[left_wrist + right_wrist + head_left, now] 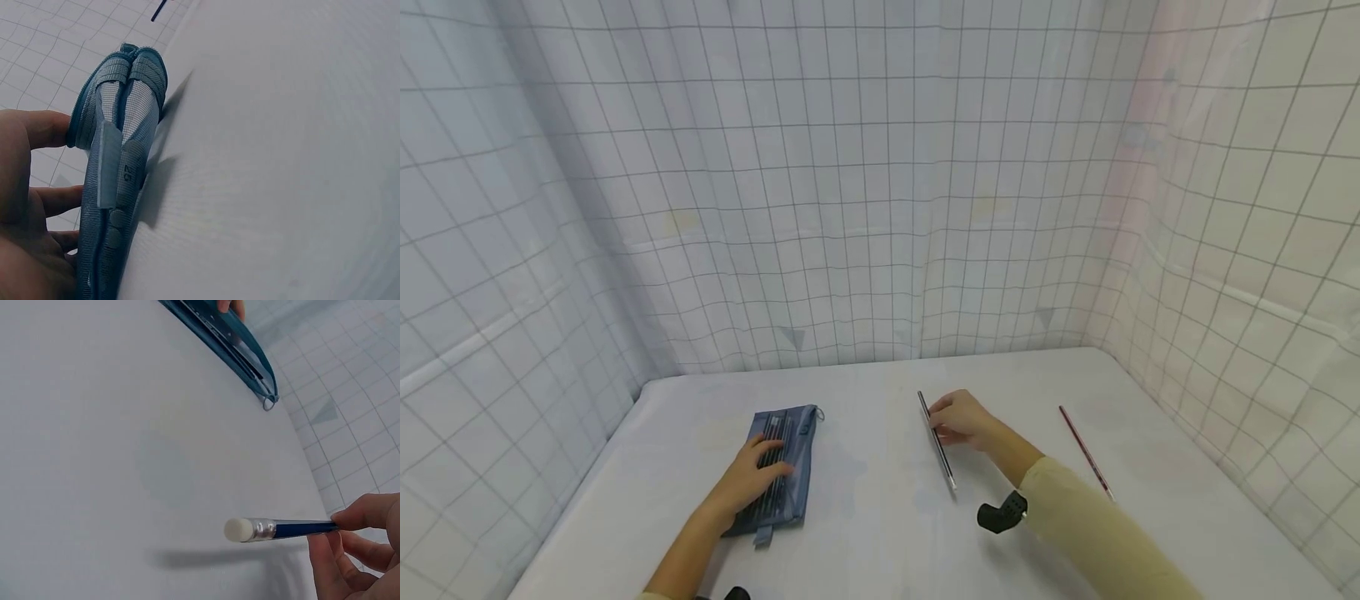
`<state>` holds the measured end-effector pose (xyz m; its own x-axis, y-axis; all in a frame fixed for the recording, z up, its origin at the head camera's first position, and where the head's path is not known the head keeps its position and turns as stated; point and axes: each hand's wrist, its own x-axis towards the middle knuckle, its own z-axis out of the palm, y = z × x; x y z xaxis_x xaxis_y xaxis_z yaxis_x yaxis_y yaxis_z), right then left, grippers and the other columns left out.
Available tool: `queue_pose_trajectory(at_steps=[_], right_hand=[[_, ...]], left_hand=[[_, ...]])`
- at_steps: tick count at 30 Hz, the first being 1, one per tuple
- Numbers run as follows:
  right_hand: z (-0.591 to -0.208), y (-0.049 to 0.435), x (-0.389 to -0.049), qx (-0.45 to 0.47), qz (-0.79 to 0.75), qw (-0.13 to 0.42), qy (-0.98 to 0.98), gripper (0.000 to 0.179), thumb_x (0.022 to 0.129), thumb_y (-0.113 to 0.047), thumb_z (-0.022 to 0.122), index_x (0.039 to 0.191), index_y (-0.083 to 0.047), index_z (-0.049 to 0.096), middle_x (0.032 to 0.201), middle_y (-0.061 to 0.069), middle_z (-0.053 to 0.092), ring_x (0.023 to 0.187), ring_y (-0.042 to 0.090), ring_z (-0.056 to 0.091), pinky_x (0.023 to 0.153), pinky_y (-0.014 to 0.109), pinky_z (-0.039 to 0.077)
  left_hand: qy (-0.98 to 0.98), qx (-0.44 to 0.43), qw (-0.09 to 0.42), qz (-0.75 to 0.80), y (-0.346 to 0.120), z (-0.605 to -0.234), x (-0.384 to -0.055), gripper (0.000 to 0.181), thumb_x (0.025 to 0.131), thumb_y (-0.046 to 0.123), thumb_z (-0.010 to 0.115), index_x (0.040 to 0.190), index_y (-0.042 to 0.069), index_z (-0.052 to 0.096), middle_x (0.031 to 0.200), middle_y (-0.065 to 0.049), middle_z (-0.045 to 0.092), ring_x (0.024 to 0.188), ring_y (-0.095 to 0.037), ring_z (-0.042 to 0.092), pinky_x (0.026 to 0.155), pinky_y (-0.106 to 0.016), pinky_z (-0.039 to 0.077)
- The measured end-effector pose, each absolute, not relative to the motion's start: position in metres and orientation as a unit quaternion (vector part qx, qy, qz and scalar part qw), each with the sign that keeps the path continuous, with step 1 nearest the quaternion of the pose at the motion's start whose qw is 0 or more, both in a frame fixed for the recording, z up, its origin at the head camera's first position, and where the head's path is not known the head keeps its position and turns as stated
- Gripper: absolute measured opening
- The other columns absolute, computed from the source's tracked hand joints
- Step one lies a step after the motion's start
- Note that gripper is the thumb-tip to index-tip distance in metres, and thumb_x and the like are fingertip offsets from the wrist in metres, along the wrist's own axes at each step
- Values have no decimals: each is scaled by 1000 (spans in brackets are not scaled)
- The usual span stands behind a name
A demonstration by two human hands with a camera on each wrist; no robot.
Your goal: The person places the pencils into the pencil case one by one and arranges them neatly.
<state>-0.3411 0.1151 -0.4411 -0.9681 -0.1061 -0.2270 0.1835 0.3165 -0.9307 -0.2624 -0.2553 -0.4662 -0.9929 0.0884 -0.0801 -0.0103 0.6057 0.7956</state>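
Note:
A blue zippered pencil case (803, 475) with a see-through mesh panel lies on the left half of the table, several dark slim items showing inside. My left hand (747, 479) rests on top of it, fingers spread. In the left wrist view the case (109, 162) is seen end-on, its zipper running along the edge, with thumb and fingers touching its upper face. Right of it, my right hand (962, 419) pinches a dark pencil (942, 457) near its middle. The right wrist view shows the pencil's white eraser (238, 530) and metal band, held just above the table.
A red pencil (1086, 452) lies slantwise on the white table (865, 517), to the right of my right hand. White grid-patterned curtains (850, 208) hang behind the table and along both sides.

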Motion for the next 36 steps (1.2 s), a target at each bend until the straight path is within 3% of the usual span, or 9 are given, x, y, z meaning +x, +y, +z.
queue_pose_trajectory(at_steps=[36], right_hand=[[-452,-20,-334,-45,-622,215,752,15,89,4,72,104,4,72,84,9,64,65,14,58,52,21,52]], left_hand=[[896,17,59,439,-256,-467,-266,67,98,32,66,150,-5,45,164,-34,10,148,-60,5,113,-75,9]])
